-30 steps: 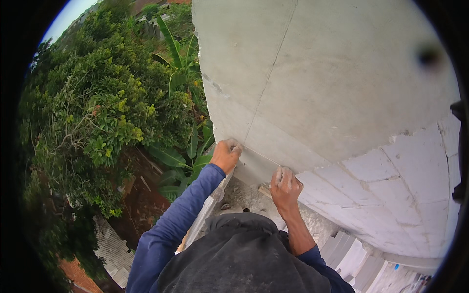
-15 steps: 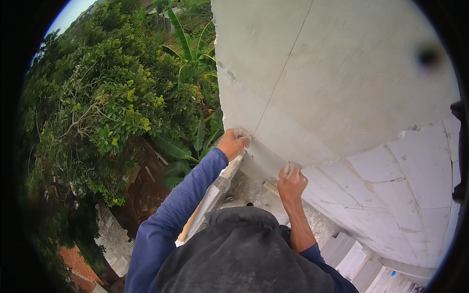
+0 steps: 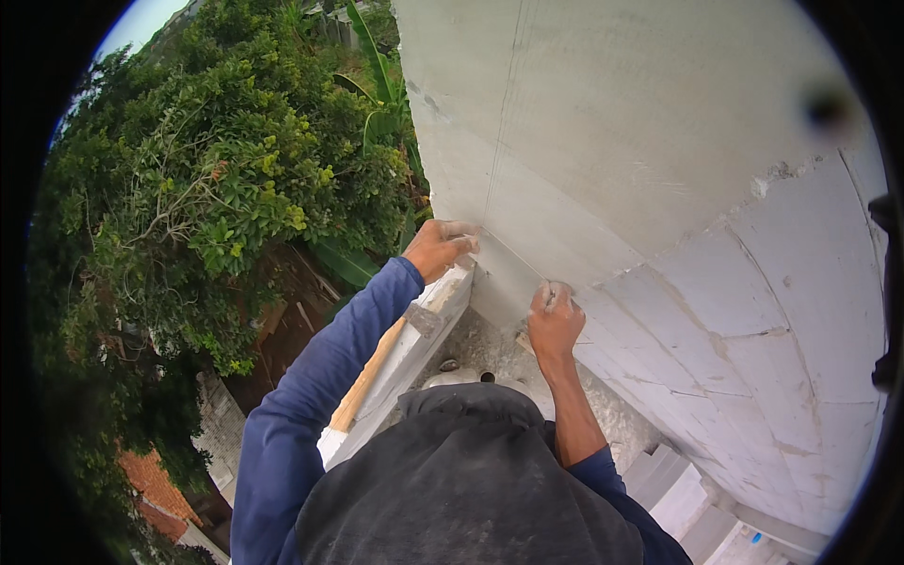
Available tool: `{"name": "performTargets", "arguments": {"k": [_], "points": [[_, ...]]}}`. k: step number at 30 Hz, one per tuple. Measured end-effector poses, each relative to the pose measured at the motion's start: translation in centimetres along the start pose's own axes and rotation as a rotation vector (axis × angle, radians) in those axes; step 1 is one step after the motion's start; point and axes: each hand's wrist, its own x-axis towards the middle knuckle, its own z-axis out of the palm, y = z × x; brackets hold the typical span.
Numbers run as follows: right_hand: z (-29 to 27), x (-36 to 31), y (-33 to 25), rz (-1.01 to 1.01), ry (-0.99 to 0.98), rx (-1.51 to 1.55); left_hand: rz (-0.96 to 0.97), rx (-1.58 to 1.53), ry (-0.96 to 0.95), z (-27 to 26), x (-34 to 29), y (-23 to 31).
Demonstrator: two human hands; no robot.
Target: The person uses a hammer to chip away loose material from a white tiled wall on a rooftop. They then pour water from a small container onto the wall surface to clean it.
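My left hand (image 3: 443,249) is closed in a pinch near the free edge of the plastered wall (image 3: 603,122). Lower and to the right, my right hand (image 3: 556,325) is curled closed against the same face. Between them runs a thin straight edge. It appears to be the top of a flat grey sheet (image 3: 504,279), like a plastering blade, held at both ends. Its exact kind is hard to make out, and my fingers cover its ends. Fine dark lines run down the plaster to my left hand. Pale dust coats my fingers.
Bare pale blocks (image 3: 744,282) with visible joints continue the wall to the right. Below my left forearm lies a ledge with a wooden strip (image 3: 367,372). A rough grey floor (image 3: 480,344) shows between my arms. Trees (image 3: 207,188) and roofs far below lie beyond the left edge.
My view has shifted. Both hands sit a little higher in the picture, still closed, with the thin edge between them. A second fine line now shows beside the first on the plaster.
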Motion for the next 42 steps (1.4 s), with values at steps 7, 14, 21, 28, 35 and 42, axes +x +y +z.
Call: {"name": "performTargets", "arguments": {"k": [7, 14, 21, 28, 35, 42], "points": [[-1.7, -0.3, 1.2, 0.039, -0.056, -0.002, 0.372, 0.697, 0.546, 5.8, -5.9, 2.5], [-3.7, -0.7, 1.9, 0.078, -0.104, 0.153, -0.161, -0.483, 0.288, 16.1, -4.9, 1.5], [-5.3, -0.3, 2.8, 0.130, -0.185, 0.277, -0.114, -0.608, 0.451, 19.5, -2.9, 1.1], [-7.7, 0.2, 6.0, 0.828, -0.401, 1.163, -0.033, -0.543, 0.521, 22.3, -3.4, 2.7], [-7.6, 0.5, 6.2, 0.671, -0.271, 1.197, -0.056, -0.780, 0.481, 25.1, -3.9, 3.3], [-8.4, 2.9, 6.0, 0.544, -0.321, 0.802, -0.092, -0.815, 0.490, 26.1, -4.7, 5.0]]}}
